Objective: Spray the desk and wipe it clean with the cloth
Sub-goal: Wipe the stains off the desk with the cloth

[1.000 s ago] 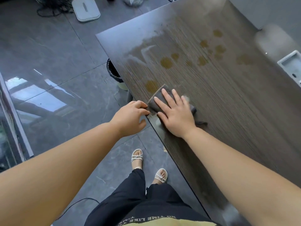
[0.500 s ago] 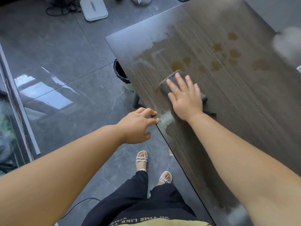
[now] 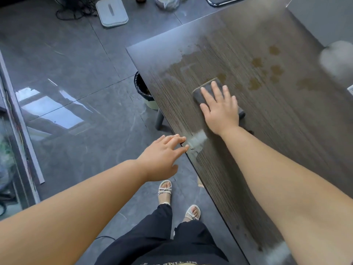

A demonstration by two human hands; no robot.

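Risk entry — my right hand (image 3: 219, 109), spread flat on the cloth (image 3: 198, 97), could smear the brown spots (image 3: 276, 70) across the wet bench (image 3: 286, 150).

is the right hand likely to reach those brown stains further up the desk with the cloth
Probably yes: the right hand presses flat on the cloth, whose far edge lies beside the nearest of the brown stains, with only bare desk between it and the rest.

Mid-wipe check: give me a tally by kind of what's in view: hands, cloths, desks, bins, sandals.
Hands: 2, left hand and right hand
Cloth: 1
Desk: 1
Bin: 1
Sandals: 2
Total: 7
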